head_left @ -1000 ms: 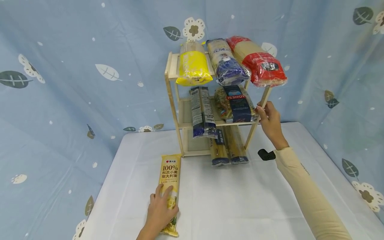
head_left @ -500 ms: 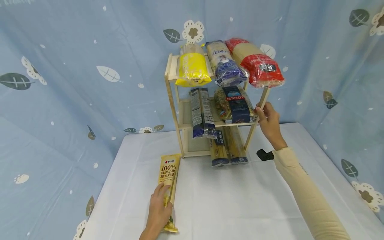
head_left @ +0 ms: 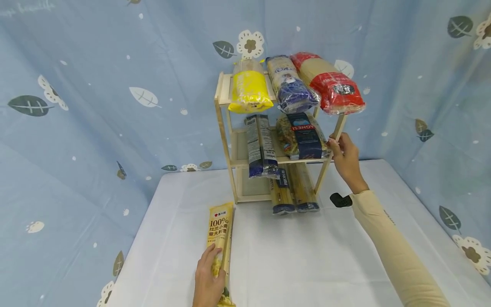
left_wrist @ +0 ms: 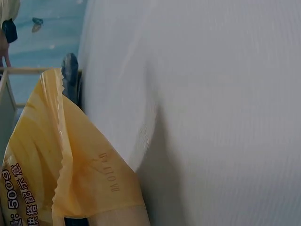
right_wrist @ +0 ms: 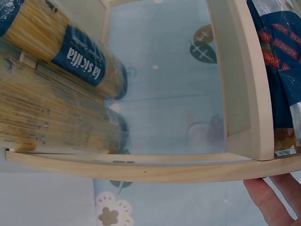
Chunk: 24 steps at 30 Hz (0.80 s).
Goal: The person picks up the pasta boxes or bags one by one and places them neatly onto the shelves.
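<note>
A yellow pack of spaghetti (head_left: pixel 219 222) lies to the left of the wooden rack in the head view, rolled partly onto its side. My left hand (head_left: pixel 209 275) grips its near half, thumb on the right edge and fingers over the top. In the left wrist view a crimped end of the spaghetti pack (left_wrist: pixel 89 165) shows, with a shadow on the cloth beside it. My right hand (head_left: pixel 347 160) holds the front right post of the wooden rack (head_left: pixel 226 145) at middle-shelf height. Its fingertips (right_wrist: pixel 263 193) touch the post in the right wrist view.
On the top shelf lie a yellow bag (head_left: pixel 251 91), a blue bag (head_left: pixel 291 87) and a red bag (head_left: pixel 333 87). The middle shelf bears a dark pack (head_left: pixel 261 145) and an Agnesi pasta bag (head_left: pixel 303 136). Spaghetti packs (head_left: pixel 283 194) stick out from the bottom shelf.
My left hand has closed from spread fingers on top to a grip round the spaghetti pack, which has rolled toward its side. The right hand stays on the post.
</note>
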{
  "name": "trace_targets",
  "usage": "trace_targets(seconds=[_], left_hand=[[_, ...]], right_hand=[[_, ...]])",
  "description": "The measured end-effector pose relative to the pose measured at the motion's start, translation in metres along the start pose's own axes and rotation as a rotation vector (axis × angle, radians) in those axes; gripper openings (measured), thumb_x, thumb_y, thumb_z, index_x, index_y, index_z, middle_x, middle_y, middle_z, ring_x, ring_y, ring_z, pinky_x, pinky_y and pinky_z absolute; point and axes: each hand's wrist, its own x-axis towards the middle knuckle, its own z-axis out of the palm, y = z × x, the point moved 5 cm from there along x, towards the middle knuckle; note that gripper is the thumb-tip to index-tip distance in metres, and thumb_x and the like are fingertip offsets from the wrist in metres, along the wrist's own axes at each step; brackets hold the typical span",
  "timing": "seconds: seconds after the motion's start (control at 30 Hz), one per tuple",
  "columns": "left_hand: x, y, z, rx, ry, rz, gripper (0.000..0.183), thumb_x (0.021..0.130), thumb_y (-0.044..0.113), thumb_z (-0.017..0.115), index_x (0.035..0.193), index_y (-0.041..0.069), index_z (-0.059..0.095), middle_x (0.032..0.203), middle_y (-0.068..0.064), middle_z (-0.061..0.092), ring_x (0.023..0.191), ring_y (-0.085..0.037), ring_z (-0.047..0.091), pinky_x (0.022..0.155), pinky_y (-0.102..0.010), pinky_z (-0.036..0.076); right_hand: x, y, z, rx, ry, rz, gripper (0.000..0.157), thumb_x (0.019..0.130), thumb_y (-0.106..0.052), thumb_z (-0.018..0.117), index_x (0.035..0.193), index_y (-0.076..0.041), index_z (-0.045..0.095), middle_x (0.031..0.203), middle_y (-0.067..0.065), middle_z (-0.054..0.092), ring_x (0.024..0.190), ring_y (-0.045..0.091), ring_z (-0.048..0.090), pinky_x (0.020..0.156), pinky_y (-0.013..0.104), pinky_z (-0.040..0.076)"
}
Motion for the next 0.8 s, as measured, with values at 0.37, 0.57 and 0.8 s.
trace_targets(seconds=[0.37,0.57,0.8], left_hand=[[-0.014,0.034,0.017,0.002,0.032,0.142,0.057,0.063,-0.020,0.066,0.115,0.005,0.062,0.130,-0.013,0.052,0.105,-0.029,0.053,0.076,-0.045,0.051],[-0.014,0.051,0.027,-0.058,-0.029,0.103,0.056,0.068,-0.018,0.066,0.118,0.006,0.061,0.134,-0.010,0.049,0.113,-0.029,0.050,0.083,-0.046,0.050],[-0.005,0.067,0.039,-0.145,-0.086,0.092,0.054,0.073,-0.014,0.064,0.122,0.008,0.060,0.139,-0.007,0.045,0.125,-0.031,0.043,0.096,-0.050,0.043]], right_hand=[[0.001,0.001,-0.002,-0.003,0.023,-0.033,0.025,0.100,-0.015,0.049,0.112,0.006,0.056,0.093,0.019,0.065,0.080,-0.004,0.055,0.053,0.009,0.043],[-0.001,-0.001,0.000,-0.002,0.020,-0.056,0.022,0.099,-0.014,0.050,0.111,0.004,0.056,0.091,0.019,0.065,0.079,-0.008,0.054,0.052,0.008,0.043],[-0.001,-0.002,-0.001,-0.002,0.023,-0.060,0.023,0.099,-0.014,0.050,0.111,0.004,0.056,0.092,0.019,0.065,0.081,-0.006,0.055,0.053,0.008,0.044]])
